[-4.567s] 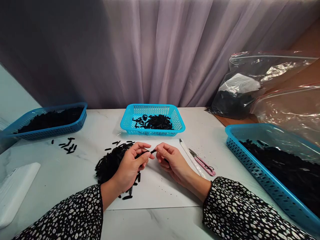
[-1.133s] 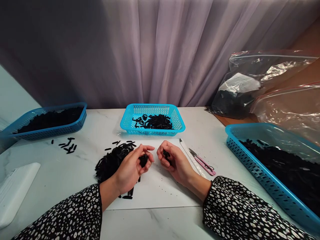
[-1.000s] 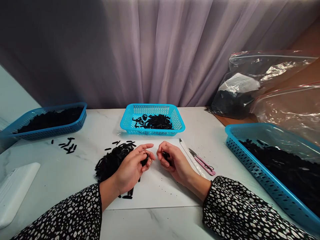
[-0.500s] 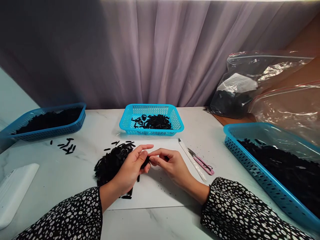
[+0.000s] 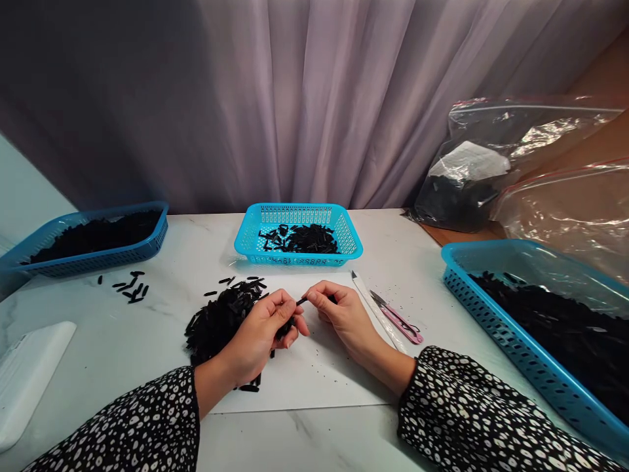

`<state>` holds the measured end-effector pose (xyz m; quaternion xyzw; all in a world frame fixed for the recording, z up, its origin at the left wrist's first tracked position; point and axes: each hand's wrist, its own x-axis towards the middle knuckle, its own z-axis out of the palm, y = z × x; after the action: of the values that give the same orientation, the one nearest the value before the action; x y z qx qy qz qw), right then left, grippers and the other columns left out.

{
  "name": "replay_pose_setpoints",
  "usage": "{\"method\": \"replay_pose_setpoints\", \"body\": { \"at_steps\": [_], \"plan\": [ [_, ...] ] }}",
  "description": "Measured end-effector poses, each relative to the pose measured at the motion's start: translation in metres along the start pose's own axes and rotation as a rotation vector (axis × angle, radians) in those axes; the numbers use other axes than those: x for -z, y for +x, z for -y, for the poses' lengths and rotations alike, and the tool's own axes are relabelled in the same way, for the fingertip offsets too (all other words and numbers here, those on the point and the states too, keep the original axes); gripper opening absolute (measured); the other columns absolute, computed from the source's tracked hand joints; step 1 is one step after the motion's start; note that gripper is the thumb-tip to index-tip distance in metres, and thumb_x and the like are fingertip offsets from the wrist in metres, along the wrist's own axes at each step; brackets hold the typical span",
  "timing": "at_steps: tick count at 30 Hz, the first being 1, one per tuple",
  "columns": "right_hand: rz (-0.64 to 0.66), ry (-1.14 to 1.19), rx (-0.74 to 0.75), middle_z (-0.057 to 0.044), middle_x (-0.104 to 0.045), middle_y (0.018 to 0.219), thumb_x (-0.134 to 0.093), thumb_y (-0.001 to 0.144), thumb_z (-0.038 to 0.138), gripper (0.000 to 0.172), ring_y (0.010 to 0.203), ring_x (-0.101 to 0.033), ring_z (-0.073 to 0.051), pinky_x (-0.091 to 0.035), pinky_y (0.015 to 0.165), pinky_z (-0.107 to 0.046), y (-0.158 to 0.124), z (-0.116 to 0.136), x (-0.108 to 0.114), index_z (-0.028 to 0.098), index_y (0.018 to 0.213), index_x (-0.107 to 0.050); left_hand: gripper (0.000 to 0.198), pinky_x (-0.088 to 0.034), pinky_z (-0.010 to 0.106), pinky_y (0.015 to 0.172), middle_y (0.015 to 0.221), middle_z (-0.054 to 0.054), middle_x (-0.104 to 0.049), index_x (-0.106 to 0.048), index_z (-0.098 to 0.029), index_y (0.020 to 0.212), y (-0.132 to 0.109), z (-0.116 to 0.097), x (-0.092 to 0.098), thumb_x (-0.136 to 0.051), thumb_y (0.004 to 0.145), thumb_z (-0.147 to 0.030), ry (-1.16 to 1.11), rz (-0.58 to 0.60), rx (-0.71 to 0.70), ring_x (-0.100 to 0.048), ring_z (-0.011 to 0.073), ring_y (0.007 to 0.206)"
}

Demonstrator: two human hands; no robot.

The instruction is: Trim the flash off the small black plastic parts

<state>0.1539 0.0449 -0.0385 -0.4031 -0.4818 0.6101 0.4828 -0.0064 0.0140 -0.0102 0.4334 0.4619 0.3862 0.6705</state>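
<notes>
Between my two hands a small black strip (image 5: 301,301) is held by its ends, pinched in the fingertips of each. My left hand (image 5: 269,326) also has several black pieces tucked in its curled lower fingers. My right hand (image 5: 344,316) is closed, with thumb and index finger on the strip's right end; a dark bit shows by its bent fingers. Behind and left of my left hand lies a heap of black strips (image 5: 219,321), on a white sheet (image 5: 314,387). The strips' exact kind cannot be made out.
A light blue basket (image 5: 240,242) with black pieces stands at the back. Fuller baskets stand left (image 5: 160,229) and right (image 5: 496,357). A craft knife (image 5: 376,308) and pink thread snips (image 5: 400,322) lie right of my hands. A white device (image 5: 37,373) lies left; plastic bags (image 5: 535,131) back right.
My right hand has shifted slightly right and up, away from the left. The black strip now shows stretched between the fingertips. My left index finger has curled in.
</notes>
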Motion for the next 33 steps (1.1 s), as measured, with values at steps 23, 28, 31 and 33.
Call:
{"method": "replay_pose_setpoints", "body": {
  "at_steps": [23, 28, 31, 33],
  "plan": [
    [0.055, -0.06, 0.064, 0.004, -0.045, 0.054, -0.076, 0.075, 0.048, 0.034, 0.051, -0.029, -0.01, -0.021, 0.049, -0.027, -0.0031, 0.0006, -0.0009, 0.017, 0.066, -0.067, 0.033, -0.023, 0.022, 0.05, 0.068, -0.001, -0.063, -0.055, -0.017, 0.073, 0.0012, 0.0, -0.0008, -0.068, 0.083, -0.045, 0.117, -0.052, -0.098, -0.04, 0.0051, 0.049],
    [0.064, 0.066, 0.001, 0.007, -0.038, 0.052, -0.076, 0.076, 0.049, 0.033, 0.048, -0.023, -0.008, -0.017, 0.047, -0.026, -0.0011, -0.0021, 0.0002, 0.016, 0.075, -0.07, 0.028, -0.028, 0.022, 0.053, 0.072, 0.0, -0.064, -0.061, -0.017, 0.086, 0.0016, -0.0009, 0.0007, -0.058, 0.089, -0.045, 0.01, -0.068, -0.058, -0.043, 0.0065, 0.053],
    [0.066, 0.114, -0.015, 0.008, -0.034, 0.051, -0.077, 0.075, 0.05, 0.035, 0.047, -0.02, -0.007, -0.014, 0.046, -0.026, 0.0001, -0.0023, 0.0014, 0.016, 0.078, -0.071, 0.019, -0.034, 0.022, 0.059, 0.083, 0.001, -0.065, -0.064, -0.018, 0.096, 0.0013, -0.0029, 0.0005, -0.064, 0.081, -0.03, -0.101, -0.061, -0.049, -0.049, 0.0082, 0.063],
    [0.075, 0.125, -0.017, 0.008, -0.032, 0.05, -0.078, 0.074, 0.049, 0.034, 0.046, -0.019, -0.007, -0.012, 0.045, -0.026, 0.0002, -0.002, 0.0019, 0.016, 0.081, -0.073, 0.024, -0.036, 0.023, 0.062, 0.088, 0.002, -0.065, -0.066, -0.017, 0.099, 0.0011, -0.0034, -0.0002, -0.066, 0.074, -0.019, -0.125, -0.079, -0.055, -0.051, 0.0088, 0.069]
  ]
}}
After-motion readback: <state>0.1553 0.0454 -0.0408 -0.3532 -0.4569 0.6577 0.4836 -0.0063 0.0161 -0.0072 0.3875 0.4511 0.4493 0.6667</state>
